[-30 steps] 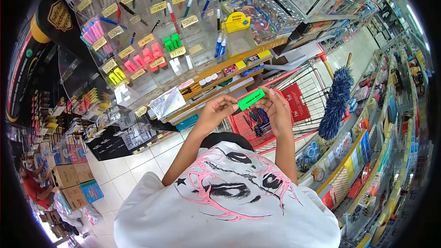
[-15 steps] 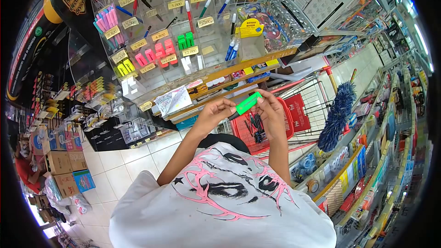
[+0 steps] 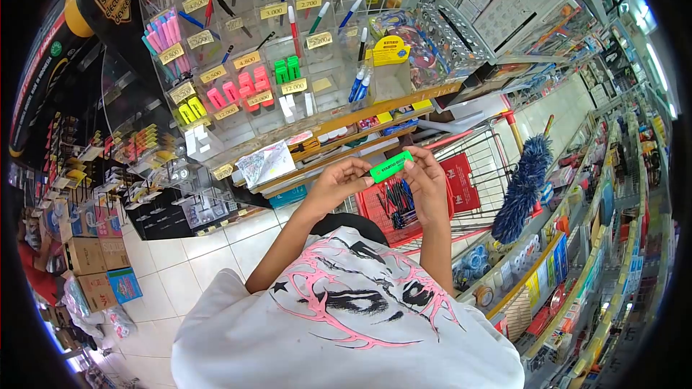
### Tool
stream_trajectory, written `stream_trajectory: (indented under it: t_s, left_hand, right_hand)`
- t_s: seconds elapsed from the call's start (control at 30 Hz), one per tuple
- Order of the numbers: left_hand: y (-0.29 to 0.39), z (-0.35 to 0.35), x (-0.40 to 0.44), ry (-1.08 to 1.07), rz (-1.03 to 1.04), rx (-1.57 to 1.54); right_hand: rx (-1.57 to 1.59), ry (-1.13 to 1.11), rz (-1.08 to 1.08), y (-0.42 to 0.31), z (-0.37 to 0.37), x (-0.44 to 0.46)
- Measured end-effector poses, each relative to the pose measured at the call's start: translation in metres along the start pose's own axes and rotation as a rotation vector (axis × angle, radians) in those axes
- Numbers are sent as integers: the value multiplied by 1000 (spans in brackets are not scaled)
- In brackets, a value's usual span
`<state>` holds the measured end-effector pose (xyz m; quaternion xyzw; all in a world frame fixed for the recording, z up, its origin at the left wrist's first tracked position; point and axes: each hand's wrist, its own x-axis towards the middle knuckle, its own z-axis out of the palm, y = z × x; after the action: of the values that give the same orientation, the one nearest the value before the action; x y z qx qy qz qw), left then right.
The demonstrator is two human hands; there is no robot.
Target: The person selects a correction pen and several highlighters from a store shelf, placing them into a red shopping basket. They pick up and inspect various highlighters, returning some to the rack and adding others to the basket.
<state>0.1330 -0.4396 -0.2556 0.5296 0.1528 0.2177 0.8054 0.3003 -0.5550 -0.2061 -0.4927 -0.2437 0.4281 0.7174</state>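
Observation:
A bright green highlighter (image 3: 390, 167) is held out in front of my chest, with dark lettering facing up. The fingers of my left hand (image 3: 337, 183) pinch its left end. At the other end, the thumb and fingers of my right hand (image 3: 427, 181) grip it. Below and behind the hands is a red basket (image 3: 369, 205) with several dark pens lying in it. Ahead, a clear display rack (image 3: 245, 126) holds green highlighters (image 3: 287, 69), pink highlighters (image 3: 256, 86) and yellow highlighters (image 3: 192, 110) in small compartments.
A shopping cart (image 3: 497, 165) stands just beyond the basket. A blue fluffy duster (image 3: 525, 187) sticks up on the right, beside long stocked shelves (image 3: 569, 266). Cardboard boxes (image 3: 97, 266) stand on the floor at left, near a person in red (image 3: 40, 273).
The highlighter has been turned between my fingers, so its printed lettering now shows and its dark end is out of sight. My view has shifted slightly.

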Motion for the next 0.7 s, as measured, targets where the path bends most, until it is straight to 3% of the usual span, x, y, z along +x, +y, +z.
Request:
stream_trajectory:
  t_s: [0.47, 0.7]
  left_hand:
    - [-1, -19, -9, 20, -1, 213]
    - [-18, -36, -15, 114, 34, 203]
  right_hand:
    - [-314, -124, -6, -12, 29, 25]
    - [-374, -173, -213, -49, 62, 59]
